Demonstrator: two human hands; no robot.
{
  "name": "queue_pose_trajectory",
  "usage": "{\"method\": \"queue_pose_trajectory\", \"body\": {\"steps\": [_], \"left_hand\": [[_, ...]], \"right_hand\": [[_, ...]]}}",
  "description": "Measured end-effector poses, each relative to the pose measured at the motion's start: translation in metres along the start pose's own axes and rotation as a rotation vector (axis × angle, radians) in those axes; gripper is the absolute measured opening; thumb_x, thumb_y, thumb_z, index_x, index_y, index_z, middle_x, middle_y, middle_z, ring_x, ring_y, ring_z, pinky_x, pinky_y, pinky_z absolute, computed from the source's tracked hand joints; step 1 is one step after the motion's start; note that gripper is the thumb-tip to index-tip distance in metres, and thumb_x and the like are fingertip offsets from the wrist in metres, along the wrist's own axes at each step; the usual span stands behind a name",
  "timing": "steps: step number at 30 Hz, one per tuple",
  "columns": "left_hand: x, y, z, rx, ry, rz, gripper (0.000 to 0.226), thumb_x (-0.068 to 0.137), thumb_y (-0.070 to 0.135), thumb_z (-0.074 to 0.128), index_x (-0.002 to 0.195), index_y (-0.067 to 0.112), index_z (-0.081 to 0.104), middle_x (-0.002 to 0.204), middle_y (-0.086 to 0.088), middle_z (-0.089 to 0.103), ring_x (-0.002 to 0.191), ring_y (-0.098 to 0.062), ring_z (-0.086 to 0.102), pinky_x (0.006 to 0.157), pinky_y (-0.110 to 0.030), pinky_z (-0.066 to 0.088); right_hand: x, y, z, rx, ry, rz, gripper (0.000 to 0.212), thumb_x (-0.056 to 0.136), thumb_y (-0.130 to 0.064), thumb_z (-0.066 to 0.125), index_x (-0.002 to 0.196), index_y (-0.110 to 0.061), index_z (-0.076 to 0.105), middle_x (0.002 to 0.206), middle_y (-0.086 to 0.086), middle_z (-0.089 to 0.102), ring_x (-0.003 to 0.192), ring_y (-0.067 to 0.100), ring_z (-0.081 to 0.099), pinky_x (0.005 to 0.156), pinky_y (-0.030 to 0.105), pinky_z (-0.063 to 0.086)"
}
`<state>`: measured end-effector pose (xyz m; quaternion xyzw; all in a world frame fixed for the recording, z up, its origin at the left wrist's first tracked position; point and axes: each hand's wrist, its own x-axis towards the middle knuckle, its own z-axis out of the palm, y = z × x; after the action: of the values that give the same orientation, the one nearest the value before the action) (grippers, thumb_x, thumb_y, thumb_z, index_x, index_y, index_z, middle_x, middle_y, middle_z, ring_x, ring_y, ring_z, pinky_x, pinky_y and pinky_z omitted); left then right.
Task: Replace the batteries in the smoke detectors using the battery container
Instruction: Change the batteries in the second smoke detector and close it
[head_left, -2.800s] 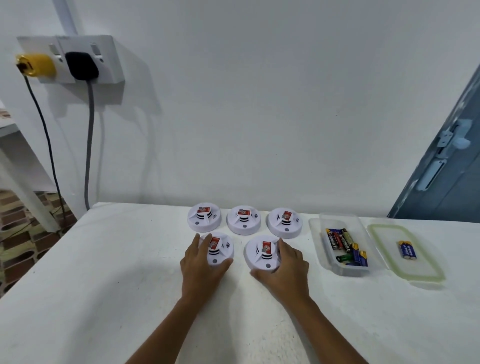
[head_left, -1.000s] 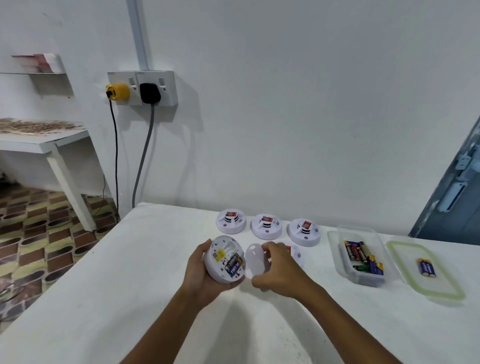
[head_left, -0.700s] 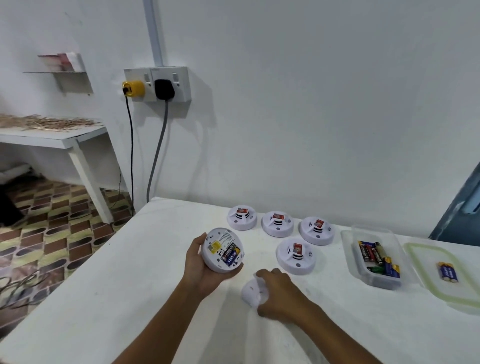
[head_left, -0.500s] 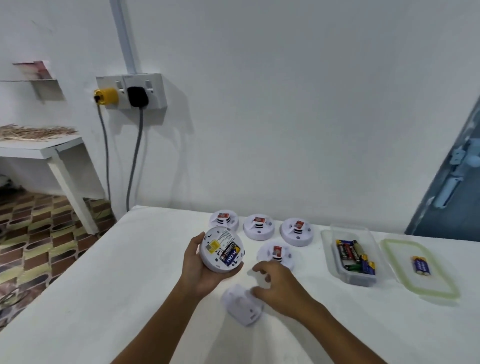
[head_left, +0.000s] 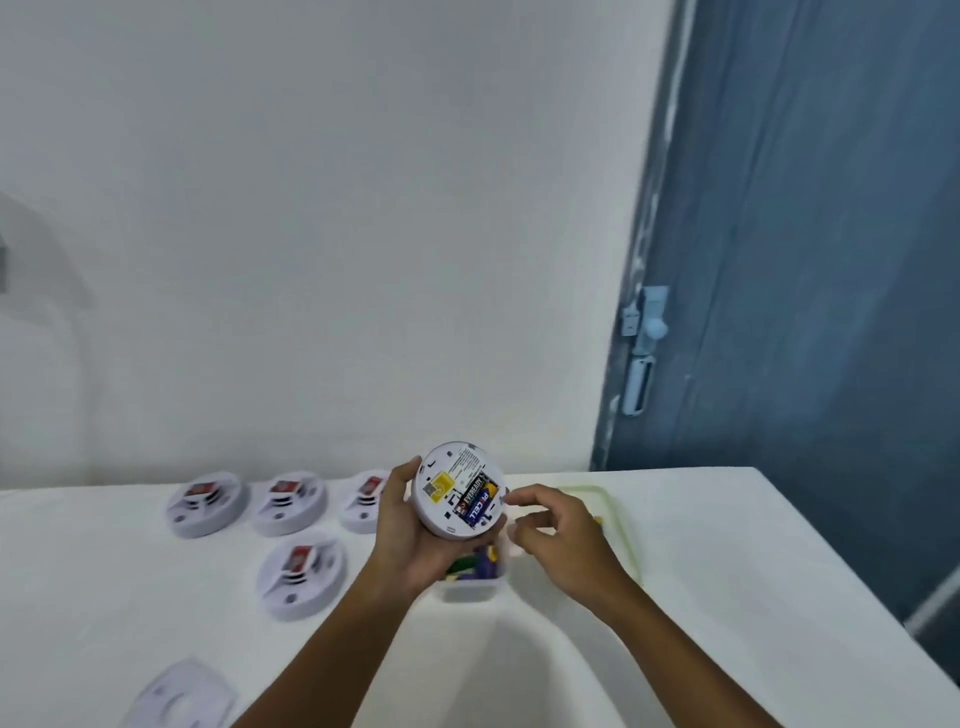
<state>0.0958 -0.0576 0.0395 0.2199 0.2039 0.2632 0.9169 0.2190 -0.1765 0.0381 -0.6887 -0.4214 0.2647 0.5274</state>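
My left hand (head_left: 413, 540) grips a round white smoke detector (head_left: 459, 488) turned back-side up above the table, its battery bay uncovered with two batteries (head_left: 475, 503) showing. My right hand (head_left: 558, 535) hovers just right of it, fingers curled and apart, fingertips near the detector's rim, holding nothing. The clear battery container (head_left: 470, 584) sits under both hands, mostly hidden, with several batteries inside. Its green-rimmed lid (head_left: 621, 525) lies to the right behind my right hand. The removed detector back cover (head_left: 179, 696) lies at the lower left.
Three white detectors stand in a row at the back: (head_left: 207, 503), (head_left: 290, 503), (head_left: 363, 501). A fourth detector (head_left: 301, 577) lies in front of them. The white table (head_left: 727, 597) ends at the right beside a blue-grey door (head_left: 805, 312).
The view has swung right. My left hand carried the open detector over the battery container. My right hand let go of the back cover, left on the table, and rose beside the detector.
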Motion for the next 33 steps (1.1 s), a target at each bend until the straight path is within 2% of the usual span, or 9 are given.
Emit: {"method": "queue_pose_trajectory", "body": {"steps": [3,6,14,18,21,24,27,30,33], "left_hand": [[0.026,-0.034,0.027,0.007,0.004,-0.033,0.051,0.077,0.043,0.052,0.112,0.008,0.064,0.107,-0.022,0.066,0.097,-0.040,0.058,0.083,-0.051,0.050],[0.041,-0.055,0.040,-0.016,0.014,-0.026,0.052,0.078,0.042,0.051,0.115,0.008,0.064,0.107,-0.022,0.066,0.096,-0.040,0.058,0.091,-0.051,0.043],[0.061,-0.077,0.049,0.062,0.056,0.016,0.063,0.077,0.044,0.048,0.128,0.007,0.057,0.125,-0.026,0.059,0.111,-0.042,0.054,0.100,-0.054,0.037],[0.065,-0.081,0.047,0.103,0.091,0.045,0.058,0.078,0.043,0.045,0.121,0.008,0.062,0.121,-0.025,0.061,0.110,-0.040,0.054,0.098,-0.052,0.039],[0.066,-0.085,0.047,0.129,0.113,0.079,0.056,0.078,0.042,0.044,0.118,0.009,0.064,0.115,-0.022,0.064,0.105,-0.038,0.056,0.092,-0.048,0.042],[0.066,-0.087,0.046,0.121,0.124,0.106,0.058,0.075,0.043,0.045,0.119,0.009,0.063,0.115,-0.023,0.065,0.108,-0.038,0.056,0.093,-0.049,0.043],[0.066,-0.087,0.046,0.131,0.123,0.136,0.051,0.079,0.040,0.043,0.113,0.009,0.066,0.107,-0.021,0.068,0.099,-0.036,0.061,0.090,-0.049,0.045],[0.067,-0.085,0.041,0.137,0.159,0.157,0.047,0.088,0.038,0.037,0.110,0.008,0.066,0.100,-0.020,0.070,0.095,-0.034,0.061,0.096,-0.051,0.042],[0.069,-0.085,0.038,0.160,0.168,0.155,0.048,0.091,0.039,0.036,0.113,0.007,0.065,0.102,-0.020,0.070,0.096,-0.033,0.062,0.103,-0.053,0.038]], "right_hand": [[0.009,0.021,-0.040,0.001,0.000,-0.008,0.028,0.085,-0.010,0.067,0.108,-0.025,0.067,0.112,-0.011,0.066,0.090,0.012,0.064,0.077,0.016,0.050],[0.017,0.036,-0.062,0.007,0.000,0.004,0.032,0.085,-0.009,0.067,0.114,-0.023,0.065,0.114,-0.006,0.065,0.087,0.012,0.064,0.069,0.015,0.048],[0.033,0.055,-0.079,-0.024,0.002,-0.042,0.031,0.083,-0.007,0.063,0.109,-0.024,0.065,0.109,-0.013,0.057,0.092,0.014,0.061,0.074,0.037,0.058],[0.037,0.062,-0.076,-0.066,-0.029,-0.044,0.027,0.084,-0.010,0.064,0.109,-0.022,0.060,0.109,-0.008,0.055,0.094,0.013,0.060,0.070,0.029,0.057],[0.043,0.060,-0.075,-0.069,-0.019,-0.031,0.018,0.083,-0.013,0.068,0.096,-0.022,0.059,0.103,-0.004,0.057,0.090,0.014,0.060,0.059,0.021,0.050],[0.047,0.057,-0.072,-0.028,0.016,-0.013,0.015,0.080,-0.017,0.073,0.081,-0.021,0.058,0.090,-0.001,0.058,0.083,0.016,0.060,0.057,0.023,0.045],[0.050,0.057,-0.069,0.019,0.044,0.005,0.020,0.078,-0.020,0.077,0.078,-0.015,0.058,0.082,0.001,0.061,0.077,0.020,0.062,0.054,0.022,0.043],[0.051,0.056,-0.069,0.069,0.077,-0.004,0.023,0.077,-0.017,0.079,0.074,-0.009,0.058,0.071,0.002,0.064,0.061,0.014,0.058,0.046,0.019,0.041],[0.051,0.053,-0.067,0.065,0.144,-0.071,0.020,0.076,-0.012,0.079,0.072,-0.010,0.060,0.071,-0.001,0.065,0.060,0.010,0.059,0.047,0.018,0.044]]}}
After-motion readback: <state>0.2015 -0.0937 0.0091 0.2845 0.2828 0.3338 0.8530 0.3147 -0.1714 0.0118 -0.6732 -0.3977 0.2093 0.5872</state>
